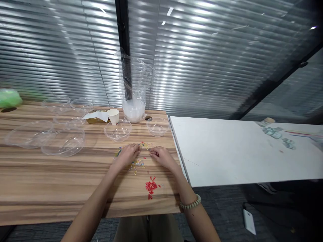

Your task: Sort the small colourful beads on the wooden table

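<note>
Our curled left hand (128,153) sits at nine o'clock amid multicoloured plastic pieces (137,163); our curled right hand (163,156) at three; we can't tell what either pinches; careless dragging could scatter red pieces (150,186) at six.

Wood-grain table (50,188), left side: 5 clear bowls (63,153), plus green translucent item (9,98) at far left edge. Toward the back: box (97,120) with white sheet (101,115) on top, white paper cup (113,116) just beside it, clear plastic bag (135,109) with whitish contents; 2 more clear bowls (157,127) nearby. Adjacent: white table (227,151) bearing crumpled packets (272,132). Behind: blinds (63,50). Floor (214,208): white device (249,222), dark cable attached.
</note>
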Demonstrator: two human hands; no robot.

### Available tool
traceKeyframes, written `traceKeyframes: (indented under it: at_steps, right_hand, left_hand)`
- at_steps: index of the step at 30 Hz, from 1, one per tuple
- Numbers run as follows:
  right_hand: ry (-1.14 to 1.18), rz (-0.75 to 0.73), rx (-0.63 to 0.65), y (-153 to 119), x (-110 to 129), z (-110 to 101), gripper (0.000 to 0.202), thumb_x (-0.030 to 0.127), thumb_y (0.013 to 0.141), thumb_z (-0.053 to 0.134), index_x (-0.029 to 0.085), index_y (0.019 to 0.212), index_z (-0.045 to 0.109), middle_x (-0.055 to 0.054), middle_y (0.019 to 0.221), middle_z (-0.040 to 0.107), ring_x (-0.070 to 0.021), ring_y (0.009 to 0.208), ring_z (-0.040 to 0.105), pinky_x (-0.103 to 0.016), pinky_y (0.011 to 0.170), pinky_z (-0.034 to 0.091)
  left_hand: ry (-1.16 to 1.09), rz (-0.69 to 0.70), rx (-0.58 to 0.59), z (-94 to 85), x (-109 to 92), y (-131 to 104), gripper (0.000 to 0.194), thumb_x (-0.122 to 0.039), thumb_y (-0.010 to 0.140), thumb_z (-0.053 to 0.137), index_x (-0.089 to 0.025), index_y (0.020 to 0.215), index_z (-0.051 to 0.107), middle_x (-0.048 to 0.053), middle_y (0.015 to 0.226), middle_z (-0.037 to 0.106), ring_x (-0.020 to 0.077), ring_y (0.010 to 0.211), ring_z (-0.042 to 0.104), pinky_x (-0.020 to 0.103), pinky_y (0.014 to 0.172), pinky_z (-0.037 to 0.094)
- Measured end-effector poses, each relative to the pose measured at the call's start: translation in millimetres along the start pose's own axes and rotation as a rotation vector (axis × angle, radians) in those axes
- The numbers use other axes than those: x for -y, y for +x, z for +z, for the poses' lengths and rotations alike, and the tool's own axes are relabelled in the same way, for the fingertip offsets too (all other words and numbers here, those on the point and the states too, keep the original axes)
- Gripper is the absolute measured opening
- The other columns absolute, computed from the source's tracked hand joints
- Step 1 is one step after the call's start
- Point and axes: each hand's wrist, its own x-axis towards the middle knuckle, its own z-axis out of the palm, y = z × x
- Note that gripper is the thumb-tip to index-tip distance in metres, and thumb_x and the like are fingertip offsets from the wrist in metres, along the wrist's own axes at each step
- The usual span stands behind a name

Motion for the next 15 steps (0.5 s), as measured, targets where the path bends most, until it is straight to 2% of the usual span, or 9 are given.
traceKeyframes:
  at_steps: [9,15]
  right_hand:
    - [-0.003,-0.013,-0.007,-0.6,2.6,-1.2,0.016,0.018,0.091,0.056,0.016,0.101,0.068,-0.007,0.101,0.068,-0.0175,0.098,0.061,-0.027,0.088,0.044]
    - [-0.011,-0.004,-0.004,-0.2,1.6,-0.5,0.016,0.017,0.09,0.058,0.017,0.103,0.068,-0.007,0.1,0.068,-0.0176,0.093,0.062,-0.026,0.083,0.045]
  left_hand:
    - [0.026,0.021,0.0,0.8,1.5,0.1,0.009,-0.015,0.09,0.048,-0.017,0.09,0.056,0.009,0.095,0.066,0.0232,0.091,0.06,0.031,0.08,0.044]
    - [0.015,0.02,0.005,2.4,2.1,1.0,0.01,-0.014,0.09,0.047,-0.018,0.09,0.056,0.008,0.094,0.066,0.0229,0.089,0.06,0.032,0.08,0.044]
